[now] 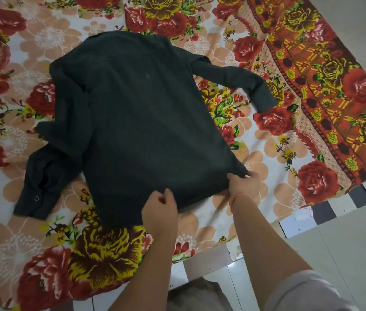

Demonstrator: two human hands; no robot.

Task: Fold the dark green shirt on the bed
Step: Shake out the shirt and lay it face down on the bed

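Head view: one dark green long-sleeved shirt [146,113] on floral bedsheet [43,37]; right hand [243,185] pinches its hem corner, left hand [160,209] curled, grip unclear.

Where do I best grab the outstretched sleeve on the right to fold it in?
Pinch its cuff, coming from the right: the sleeve lies flat, stretched away from the dark green shirt, cuff end free on the bedsheet.

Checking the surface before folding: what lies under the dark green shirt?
The floral bedsheet lies under the dark green shirt, showing all round it. Anything else beneath its body is covered and cannot be seen.
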